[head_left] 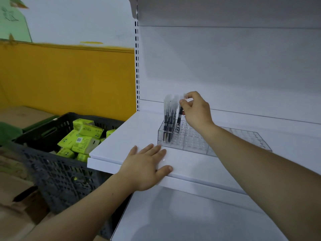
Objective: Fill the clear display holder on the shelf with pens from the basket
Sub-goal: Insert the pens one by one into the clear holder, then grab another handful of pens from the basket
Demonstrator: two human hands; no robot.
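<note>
Pens (168,117) stood in holder's (192,145) left corner; right hand (196,110) pinched a pen (180,115); left hand (147,164) lay flat at shelf's (125,136) edge.

Lime-green plastic-wrapped tissue packs (83,136) are lying in a loose heap at left, some tilting. Brown cardboard boxes (22,115) are sitting behind and below them. A mustard-yellow wall band (69,75) is running across the background, with pale wall (78,20) above it. A light green paper sheet (12,23) is hanging top left, blurred. A white slotted metal upright (136,66) is standing just beside a white back panel (225,63).
</note>
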